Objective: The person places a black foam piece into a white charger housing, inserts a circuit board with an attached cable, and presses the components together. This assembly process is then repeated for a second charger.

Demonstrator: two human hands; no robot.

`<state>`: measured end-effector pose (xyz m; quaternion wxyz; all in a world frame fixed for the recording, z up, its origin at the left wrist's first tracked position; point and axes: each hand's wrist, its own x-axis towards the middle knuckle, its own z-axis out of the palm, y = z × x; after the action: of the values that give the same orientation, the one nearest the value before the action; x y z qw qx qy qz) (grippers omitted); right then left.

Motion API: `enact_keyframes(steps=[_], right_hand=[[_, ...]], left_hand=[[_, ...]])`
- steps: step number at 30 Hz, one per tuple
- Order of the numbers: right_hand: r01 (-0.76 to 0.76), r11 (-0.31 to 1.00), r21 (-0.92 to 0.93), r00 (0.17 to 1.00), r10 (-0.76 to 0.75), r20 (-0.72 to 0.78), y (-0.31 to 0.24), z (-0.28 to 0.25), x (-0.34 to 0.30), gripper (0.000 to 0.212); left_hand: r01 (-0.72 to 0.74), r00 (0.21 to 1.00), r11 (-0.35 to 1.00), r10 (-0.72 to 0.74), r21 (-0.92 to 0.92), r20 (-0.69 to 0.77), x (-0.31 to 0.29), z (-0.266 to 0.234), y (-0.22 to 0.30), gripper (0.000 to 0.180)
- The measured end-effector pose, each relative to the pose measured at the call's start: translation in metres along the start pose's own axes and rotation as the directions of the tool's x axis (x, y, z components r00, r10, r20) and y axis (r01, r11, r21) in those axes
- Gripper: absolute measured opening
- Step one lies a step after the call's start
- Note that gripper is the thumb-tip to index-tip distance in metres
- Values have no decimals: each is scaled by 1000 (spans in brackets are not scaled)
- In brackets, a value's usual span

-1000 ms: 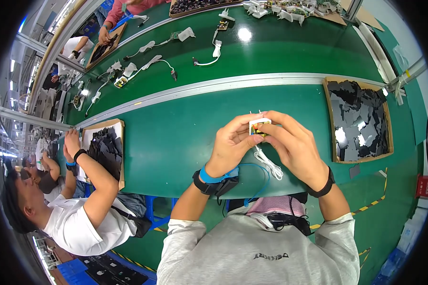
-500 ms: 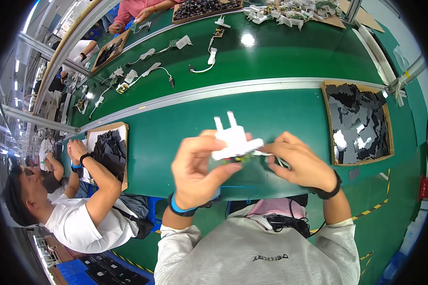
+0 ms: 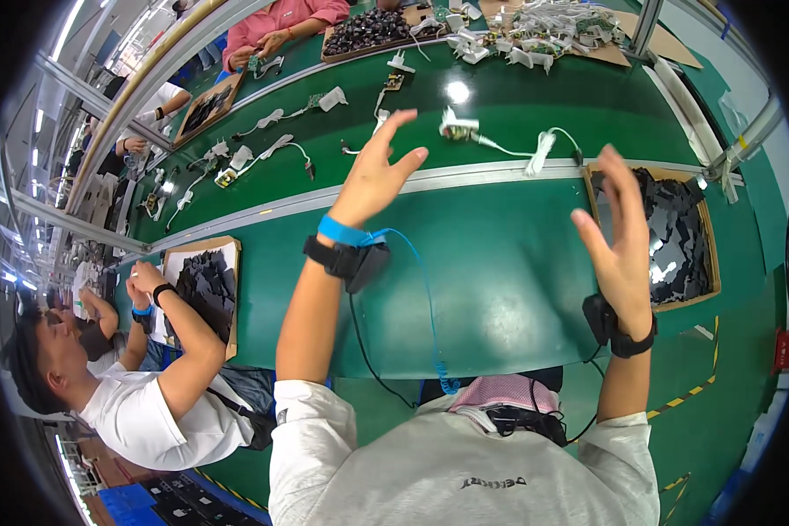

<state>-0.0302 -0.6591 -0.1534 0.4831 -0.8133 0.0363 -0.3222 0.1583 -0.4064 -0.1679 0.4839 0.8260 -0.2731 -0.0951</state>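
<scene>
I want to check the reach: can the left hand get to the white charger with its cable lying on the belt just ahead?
Probably yes. The left hand is open, empty and raised beside the white charger on the green belt; nothing stands between them.

My green desk (image 3: 465,263) runs to a metal rail; beyond it, a green belt (image 3: 517,96) carries a white charger with its coiled cable (image 3: 465,130). A cardboard tray of black parts (image 3: 675,232) lies at my right, another (image 3: 203,282) at my left.
</scene>
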Motion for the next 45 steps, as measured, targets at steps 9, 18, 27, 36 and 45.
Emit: enact_keyframes(steps=[9, 18, 27, 36, 45], right_hand=[[-44, 981, -191, 916, 116, 384, 14, -51, -45, 41], [50, 987, -155, 864, 36, 502, 13, -54, -49, 43], [54, 995, 85, 930, -81, 357, -31, 7, -47, 43], [-194, 913, 360, 422, -254, 870, -12, 10, -57, 44], [100, 987, 127, 549, -161, 820, 3, 7, -55, 22]], left_hand=[[318, 948, 659, -230, 681, -220, 40, 1, -128, 52], [174, 952, 961, -220, -215, -213, 30, -27, -72, 25], [-306, 938, 918, 336, -254, 84, -61, -30, 133, 26], [-266, 836, 899, 395, -348, 381, -94, -8, 127, 40], [-364, 641, 863, 505, -350, 578, -120, 9, 122, 47]])
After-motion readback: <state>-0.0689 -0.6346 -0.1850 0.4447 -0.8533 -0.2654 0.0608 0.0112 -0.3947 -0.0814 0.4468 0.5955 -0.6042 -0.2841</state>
